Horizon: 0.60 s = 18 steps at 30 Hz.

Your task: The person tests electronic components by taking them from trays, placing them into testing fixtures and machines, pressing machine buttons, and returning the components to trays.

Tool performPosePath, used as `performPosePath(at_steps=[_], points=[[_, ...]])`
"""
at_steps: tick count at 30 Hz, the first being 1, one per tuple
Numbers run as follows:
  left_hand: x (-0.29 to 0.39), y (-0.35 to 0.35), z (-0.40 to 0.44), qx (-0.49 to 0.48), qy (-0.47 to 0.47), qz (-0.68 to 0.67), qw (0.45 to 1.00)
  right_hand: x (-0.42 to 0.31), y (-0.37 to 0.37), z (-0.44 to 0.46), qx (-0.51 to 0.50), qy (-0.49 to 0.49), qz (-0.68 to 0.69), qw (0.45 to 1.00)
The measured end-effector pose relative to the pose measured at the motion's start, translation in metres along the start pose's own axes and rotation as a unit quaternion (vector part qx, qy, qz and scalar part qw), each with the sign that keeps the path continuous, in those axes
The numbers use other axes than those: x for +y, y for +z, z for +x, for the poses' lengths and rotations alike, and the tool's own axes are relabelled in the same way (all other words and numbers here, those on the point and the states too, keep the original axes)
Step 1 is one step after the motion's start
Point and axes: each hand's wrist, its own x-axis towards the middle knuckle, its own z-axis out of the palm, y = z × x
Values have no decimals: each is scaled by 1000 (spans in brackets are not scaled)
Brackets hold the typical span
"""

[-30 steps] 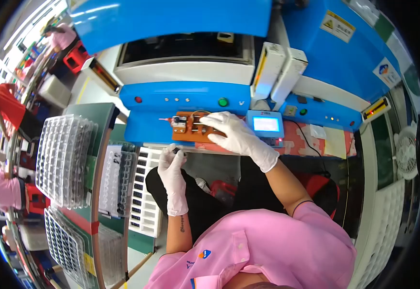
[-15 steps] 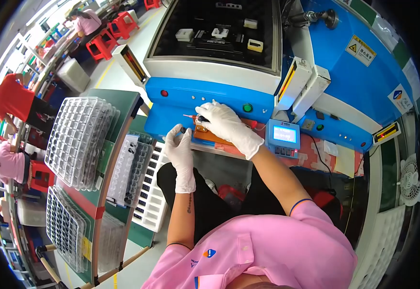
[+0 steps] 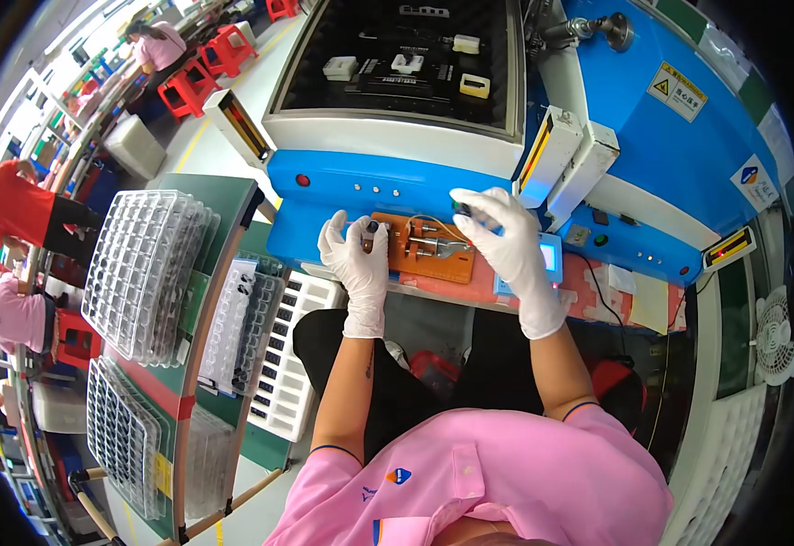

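Note:
In the head view, both of my hands wear white gloves. My left hand (image 3: 359, 264) is at the left end of an orange fixture (image 3: 456, 268), thumb and forefinger closed round a small dark part (image 3: 372, 227). Whether that part touches the fixture cannot be made out. Metal rods and a clamp (image 3: 433, 244) lie across the fixture's top. To the right of it, my right hand (image 3: 510, 246) is raised, its fingertips pinching another small dark piece (image 3: 461, 208), mostly covered by the glove.
A blue machine panel (image 3: 324, 187) with buttons stands behind the fixture, below a dark window (image 3: 406, 64). A small screen (image 3: 551, 259) sits partly behind my right hand. Clear trays (image 3: 146, 273) are stacked on a rack at left, beside a white tray (image 3: 292, 364). Other people sit and stand far left.
My right hand has left the fixture, moving right with a small dark piece and uncovering the metal clamp. My left hand has moved right and up to the fixture's left end.

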Motion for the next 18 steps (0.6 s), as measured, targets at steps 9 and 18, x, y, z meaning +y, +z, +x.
performPosePath(at_steps=[9,18], points=[[-15,18,-7,38,-70,-181,980,23,25,-22,-52,-3,114,992],[-42,28,-8,-27,-66,-266,961,9,78,3,-98,-48,69,992]])
